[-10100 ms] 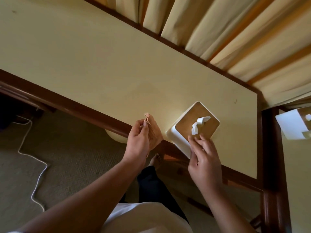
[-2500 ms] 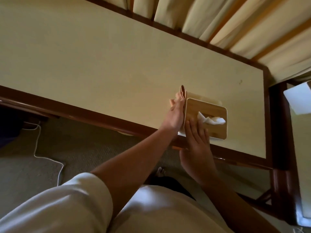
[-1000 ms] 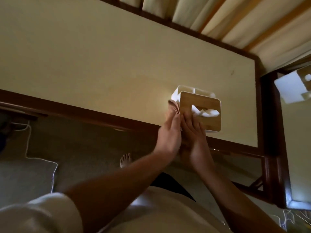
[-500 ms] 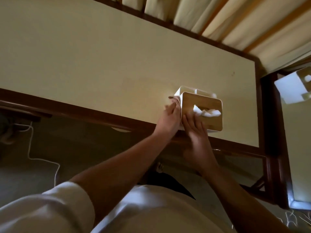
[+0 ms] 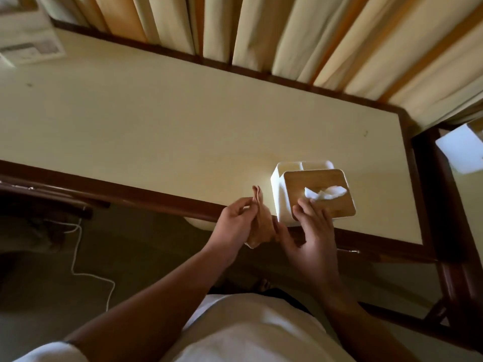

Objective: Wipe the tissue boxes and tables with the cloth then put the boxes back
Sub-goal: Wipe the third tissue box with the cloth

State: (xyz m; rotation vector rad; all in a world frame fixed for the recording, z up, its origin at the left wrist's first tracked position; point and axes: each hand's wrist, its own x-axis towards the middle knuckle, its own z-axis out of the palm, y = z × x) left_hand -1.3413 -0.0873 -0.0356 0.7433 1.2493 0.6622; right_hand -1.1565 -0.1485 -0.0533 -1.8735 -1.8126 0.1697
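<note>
Holding a small tan cloth [image 5: 257, 223], the left hand [image 5: 234, 226] has its fingers curled round it, just over the near edge of the table [image 5: 156, 131]. The cloth is bunched up. One end pokes up above the fingers and the other end hangs below the hand.

The right hand [image 5: 312, 239] is spread out and holds nothing. Its fingertips rest on the near edge of the tissue box [image 5: 281, 199] top, and its thumb points toward the cloth. I cannot tell if the thumb touches the cloth.

The tissue box stands on the table, close to the near edge and toward the right end. It has a white body and a flat wooden lid [image 5: 321, 178]. A white tissue [image 5: 325, 193] sticks out of the lid. Behind the lid the box has open white compartments [image 5: 300, 165].

Striped curtains [image 5: 287, 35] hang behind the table. A white cable [image 5: 75, 254] lies on the floor at the left. At the far right is a second table [image 5: 473, 199] with another white box [image 5: 460, 150] on it — only part of it shows.
</note>
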